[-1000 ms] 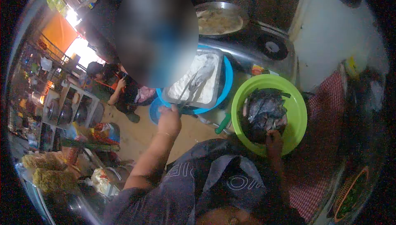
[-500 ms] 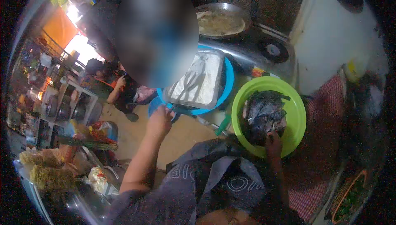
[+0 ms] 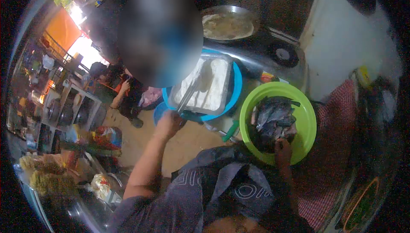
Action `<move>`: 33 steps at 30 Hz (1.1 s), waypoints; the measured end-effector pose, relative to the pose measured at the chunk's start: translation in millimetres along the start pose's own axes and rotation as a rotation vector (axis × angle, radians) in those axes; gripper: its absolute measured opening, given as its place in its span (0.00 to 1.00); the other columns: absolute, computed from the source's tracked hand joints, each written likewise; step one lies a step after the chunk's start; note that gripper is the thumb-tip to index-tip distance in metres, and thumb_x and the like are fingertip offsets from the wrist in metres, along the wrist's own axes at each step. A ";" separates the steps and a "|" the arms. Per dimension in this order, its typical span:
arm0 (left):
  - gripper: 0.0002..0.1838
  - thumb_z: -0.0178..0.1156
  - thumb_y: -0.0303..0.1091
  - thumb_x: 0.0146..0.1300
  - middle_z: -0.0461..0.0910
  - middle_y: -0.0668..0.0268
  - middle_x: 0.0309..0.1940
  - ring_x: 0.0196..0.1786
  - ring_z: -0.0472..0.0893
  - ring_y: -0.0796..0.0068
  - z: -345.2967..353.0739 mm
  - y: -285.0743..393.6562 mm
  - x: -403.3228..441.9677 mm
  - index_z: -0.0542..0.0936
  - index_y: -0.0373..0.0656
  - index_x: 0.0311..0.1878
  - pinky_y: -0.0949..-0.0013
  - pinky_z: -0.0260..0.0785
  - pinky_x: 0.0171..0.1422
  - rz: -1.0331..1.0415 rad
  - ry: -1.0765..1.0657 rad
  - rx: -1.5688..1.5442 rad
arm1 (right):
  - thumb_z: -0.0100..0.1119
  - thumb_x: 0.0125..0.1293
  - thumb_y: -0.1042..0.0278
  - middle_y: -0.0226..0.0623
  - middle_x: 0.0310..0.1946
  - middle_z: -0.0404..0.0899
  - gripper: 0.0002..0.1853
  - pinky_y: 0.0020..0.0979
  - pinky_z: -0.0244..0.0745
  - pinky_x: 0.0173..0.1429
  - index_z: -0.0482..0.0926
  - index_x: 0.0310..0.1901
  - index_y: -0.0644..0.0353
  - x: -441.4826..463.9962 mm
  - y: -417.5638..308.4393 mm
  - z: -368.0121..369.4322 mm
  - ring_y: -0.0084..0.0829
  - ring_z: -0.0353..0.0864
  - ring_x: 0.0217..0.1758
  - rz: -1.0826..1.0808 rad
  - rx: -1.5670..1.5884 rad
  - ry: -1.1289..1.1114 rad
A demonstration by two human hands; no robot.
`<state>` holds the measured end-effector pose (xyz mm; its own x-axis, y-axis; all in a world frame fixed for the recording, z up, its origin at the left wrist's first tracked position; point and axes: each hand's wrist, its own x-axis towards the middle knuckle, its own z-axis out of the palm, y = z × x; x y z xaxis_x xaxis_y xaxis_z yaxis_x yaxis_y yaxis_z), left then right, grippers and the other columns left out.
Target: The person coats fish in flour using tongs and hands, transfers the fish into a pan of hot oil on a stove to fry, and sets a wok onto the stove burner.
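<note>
My left hand (image 3: 170, 124) is closed around metal tongs (image 3: 187, 98), which slant over the near-left part of a clear tray of white powder (image 3: 218, 81). The tray rests on a blue basin (image 3: 237, 88). Dark fish (image 3: 275, 114) lie heaped in a lime-green basin (image 3: 310, 124) to the right. Inside that basin's near edge, my right hand (image 3: 282, 148) pinches at the fish, its fingertips against a pale bit. Exactly which piece it grips is hard to see.
A pan (image 3: 228, 24) with pale food in liquid sits on the stove (image 3: 260, 55). Between the basins lies a green-handled tool (image 3: 231, 131). Another person (image 3: 124, 88) is at the far left, near shelves (image 3: 68, 109). A blurred oval covers the area beyond the tray.
My left hand has turned and dropped slightly, and the tongs now lie further left over the tray, looking closer together. My right hand stays at the fish.
</note>
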<state>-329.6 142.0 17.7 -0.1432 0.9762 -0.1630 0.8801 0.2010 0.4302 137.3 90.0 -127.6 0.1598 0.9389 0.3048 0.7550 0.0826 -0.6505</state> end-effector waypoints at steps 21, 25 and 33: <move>0.11 0.62 0.34 0.57 0.83 0.47 0.37 0.41 0.82 0.44 -0.5 -54.2 41.7 0.80 0.37 0.40 0.53 0.73 0.45 0.044 0.091 0.017 | 0.56 0.68 0.64 0.46 0.41 0.79 0.11 0.41 0.72 0.55 0.78 0.43 0.63 -4.6 -1.5 2.9 0.46 0.79 0.48 0.157 0.047 -0.124; 0.11 0.62 0.34 0.57 0.82 0.48 0.37 0.41 0.83 0.47 -26.0 -12.8 13.5 0.80 0.37 0.40 0.53 0.74 0.46 -0.036 0.092 -0.093 | 0.54 0.70 0.61 0.48 0.43 0.79 0.13 0.41 0.71 0.56 0.78 0.45 0.64 -0.9 -6.1 -3.9 0.47 0.78 0.49 0.197 0.032 -0.170; 0.16 0.65 0.41 0.58 0.84 0.52 0.40 0.43 0.83 0.52 -14.5 2.3 18.5 0.81 0.41 0.44 0.53 0.75 0.49 0.113 0.059 0.272 | 0.56 0.70 0.55 0.50 0.47 0.80 0.18 0.45 0.72 0.56 0.79 0.49 0.63 6.2 -15.9 -8.3 0.50 0.79 0.50 0.382 0.033 -0.246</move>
<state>-336.8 161.7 28.6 -0.0564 0.9958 -0.0723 0.9798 0.0691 0.1879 131.6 91.8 -109.6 0.2644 0.9552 -0.1330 0.6501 -0.2784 -0.7070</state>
